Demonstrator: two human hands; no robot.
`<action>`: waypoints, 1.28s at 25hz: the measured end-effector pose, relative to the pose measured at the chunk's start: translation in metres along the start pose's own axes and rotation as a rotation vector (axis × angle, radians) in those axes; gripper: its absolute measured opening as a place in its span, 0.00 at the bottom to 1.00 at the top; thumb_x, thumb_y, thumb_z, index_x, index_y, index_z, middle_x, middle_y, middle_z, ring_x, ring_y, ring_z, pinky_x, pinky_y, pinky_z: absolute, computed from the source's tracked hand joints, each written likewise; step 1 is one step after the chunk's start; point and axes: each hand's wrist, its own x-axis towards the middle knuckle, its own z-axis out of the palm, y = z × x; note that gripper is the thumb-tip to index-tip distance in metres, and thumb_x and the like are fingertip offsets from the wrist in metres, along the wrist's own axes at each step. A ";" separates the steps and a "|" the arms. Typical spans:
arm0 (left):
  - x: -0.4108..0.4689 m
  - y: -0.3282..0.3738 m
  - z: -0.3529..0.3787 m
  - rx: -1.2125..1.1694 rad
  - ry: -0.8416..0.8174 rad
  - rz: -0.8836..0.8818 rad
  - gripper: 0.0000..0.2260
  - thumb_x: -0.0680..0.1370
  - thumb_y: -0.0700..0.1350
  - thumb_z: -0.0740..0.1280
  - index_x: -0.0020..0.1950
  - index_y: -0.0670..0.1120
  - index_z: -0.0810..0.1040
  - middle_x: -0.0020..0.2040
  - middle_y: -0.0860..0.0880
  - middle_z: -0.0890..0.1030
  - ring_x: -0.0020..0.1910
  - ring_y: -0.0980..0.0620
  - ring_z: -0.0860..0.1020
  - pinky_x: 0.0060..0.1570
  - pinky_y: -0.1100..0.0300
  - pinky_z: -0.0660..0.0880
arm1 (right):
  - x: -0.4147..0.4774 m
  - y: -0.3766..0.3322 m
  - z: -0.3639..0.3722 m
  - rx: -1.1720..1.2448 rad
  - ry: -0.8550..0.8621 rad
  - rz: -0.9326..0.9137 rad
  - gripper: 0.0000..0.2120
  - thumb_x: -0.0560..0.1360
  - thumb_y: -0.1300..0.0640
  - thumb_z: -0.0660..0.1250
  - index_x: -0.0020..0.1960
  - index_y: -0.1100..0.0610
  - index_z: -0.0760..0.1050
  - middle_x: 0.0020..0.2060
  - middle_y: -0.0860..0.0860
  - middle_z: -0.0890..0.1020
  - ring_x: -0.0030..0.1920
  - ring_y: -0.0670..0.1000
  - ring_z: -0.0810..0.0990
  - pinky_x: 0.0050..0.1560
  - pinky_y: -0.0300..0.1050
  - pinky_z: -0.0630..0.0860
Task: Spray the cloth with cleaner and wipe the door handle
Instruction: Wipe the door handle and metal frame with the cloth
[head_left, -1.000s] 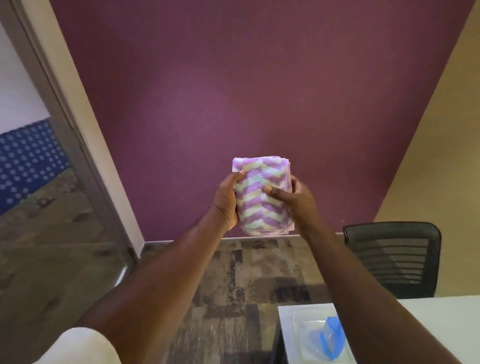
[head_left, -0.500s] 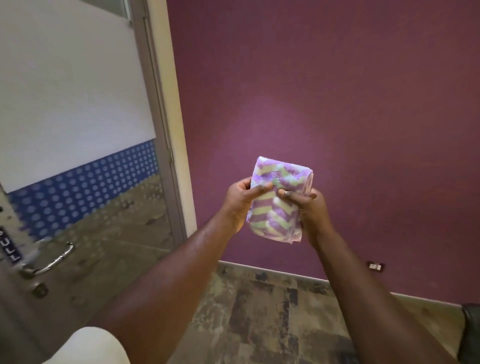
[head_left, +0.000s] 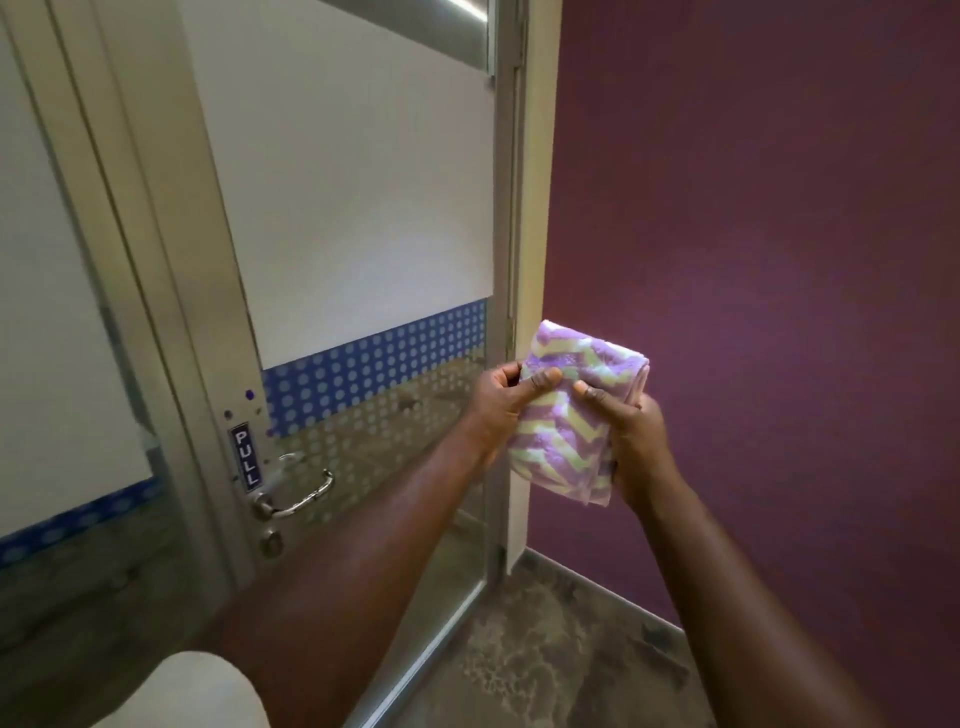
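A folded cloth (head_left: 563, 415) with purple, white and pale green zigzag stripes is held up in front of me. My left hand (head_left: 501, 402) grips its left edge and my right hand (head_left: 631, 436) grips its right side. The silver lever door handle (head_left: 298, 491) sits low on the metal door frame, down and to the left of my hands and well apart from the cloth. A small "PULL" sign (head_left: 245, 457) is fixed just above it. No spray bottle is in view.
The glass door (head_left: 353, 208) has a white frosted panel and a blue dotted band. A keyhole (head_left: 271, 543) lies under the handle. A purple wall (head_left: 753, 260) fills the right side. Patterned carpet (head_left: 561, 660) covers the floor below.
The view has swung left from the purple wall, desk and chair to the door; the handle has come fully into view. Both hands keep hold of the cloth.
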 end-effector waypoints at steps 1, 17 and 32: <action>0.002 0.001 -0.015 0.032 0.041 0.009 0.15 0.76 0.48 0.78 0.58 0.42 0.85 0.53 0.41 0.88 0.49 0.43 0.88 0.44 0.53 0.84 | 0.008 0.008 0.011 0.000 -0.022 0.007 0.15 0.76 0.61 0.75 0.62 0.59 0.81 0.54 0.62 0.87 0.53 0.66 0.87 0.54 0.65 0.84; 0.034 0.034 -0.218 0.642 0.764 0.158 0.10 0.80 0.53 0.74 0.50 0.48 0.87 0.43 0.53 0.88 0.41 0.57 0.84 0.41 0.58 0.80 | 0.171 0.143 0.185 0.176 -0.429 0.203 0.12 0.75 0.65 0.75 0.58 0.63 0.84 0.53 0.65 0.87 0.56 0.70 0.85 0.59 0.72 0.80; -0.038 0.078 -0.347 2.067 0.863 0.160 0.30 0.82 0.41 0.62 0.84 0.41 0.58 0.85 0.40 0.56 0.85 0.39 0.53 0.83 0.43 0.53 | 0.173 0.257 0.231 0.182 -0.334 0.464 0.09 0.73 0.62 0.76 0.52 0.56 0.86 0.48 0.57 0.89 0.49 0.63 0.89 0.51 0.64 0.85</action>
